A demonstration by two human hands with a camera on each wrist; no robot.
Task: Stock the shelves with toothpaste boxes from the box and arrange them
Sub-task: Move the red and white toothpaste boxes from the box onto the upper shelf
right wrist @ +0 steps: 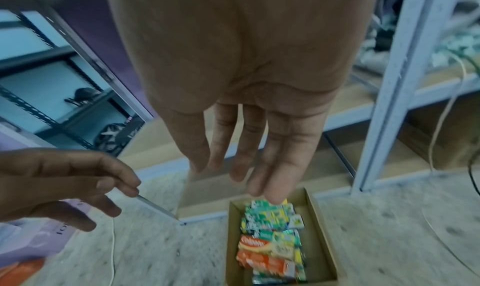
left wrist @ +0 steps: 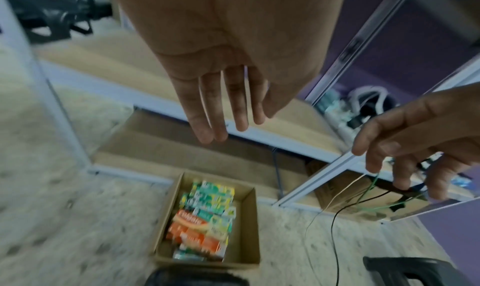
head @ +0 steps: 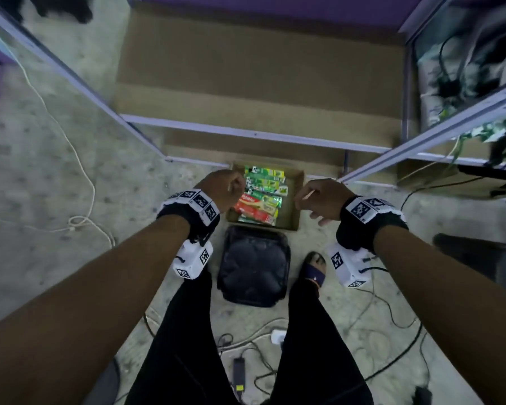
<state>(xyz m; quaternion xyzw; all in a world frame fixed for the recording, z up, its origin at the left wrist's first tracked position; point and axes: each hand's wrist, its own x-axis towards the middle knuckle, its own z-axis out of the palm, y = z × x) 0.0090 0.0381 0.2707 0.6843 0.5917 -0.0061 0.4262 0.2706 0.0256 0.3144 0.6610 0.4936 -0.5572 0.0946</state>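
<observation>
Hands — left hand (left wrist: 221, 81), right hand (right wrist: 246, 116) — both slack, empty above toothpaste boxes (head: 260, 197); palms only in wrist cams

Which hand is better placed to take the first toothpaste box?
Left, probably. The left hand hangs open right over the toothpaste boxes; the right hand is over the carton's bare side.

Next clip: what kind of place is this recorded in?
Probably a storeroom or mock shop set-up, not a real store: bare metal shelving with cardboard-lined boards, a cardboard box of toothpaste boxes on a speckled floor, and loose cables lying around.
</observation>
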